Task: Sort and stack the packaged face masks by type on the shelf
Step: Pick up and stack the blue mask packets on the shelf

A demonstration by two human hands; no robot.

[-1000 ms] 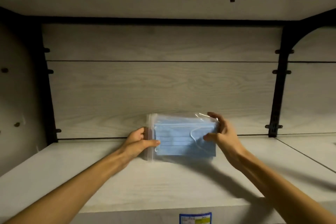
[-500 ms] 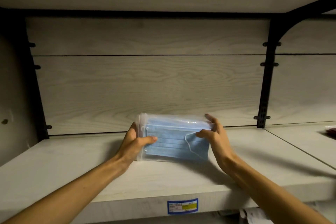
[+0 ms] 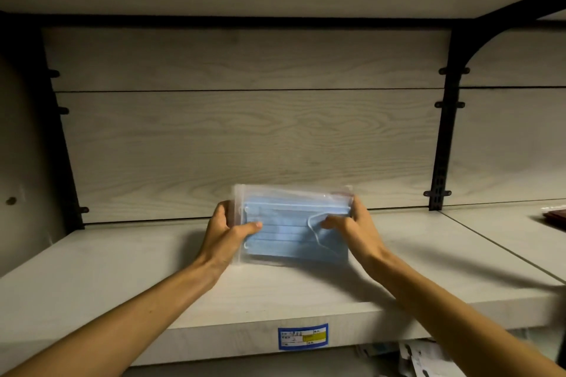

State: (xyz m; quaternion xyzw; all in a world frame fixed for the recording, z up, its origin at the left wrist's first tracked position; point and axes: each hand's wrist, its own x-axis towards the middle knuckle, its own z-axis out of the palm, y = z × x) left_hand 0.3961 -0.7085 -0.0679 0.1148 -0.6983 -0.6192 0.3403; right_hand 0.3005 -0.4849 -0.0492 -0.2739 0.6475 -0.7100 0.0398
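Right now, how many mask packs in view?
1 clear: the mask pack on the shelf, between left hand and right hand. Blurry items below and far right might be more.

Only printed item: a blue-bordered label [image 3: 303, 336] with a yellow patch, stuck on the front edge of the shelf [image 3: 214, 320]; its print is too small and blurred to read. The clear pack of blue masks [image 3: 292, 228] shows no readable text or brand. Some white packaging [image 3: 425, 358] below the shelf carries dark marks, also unreadable.
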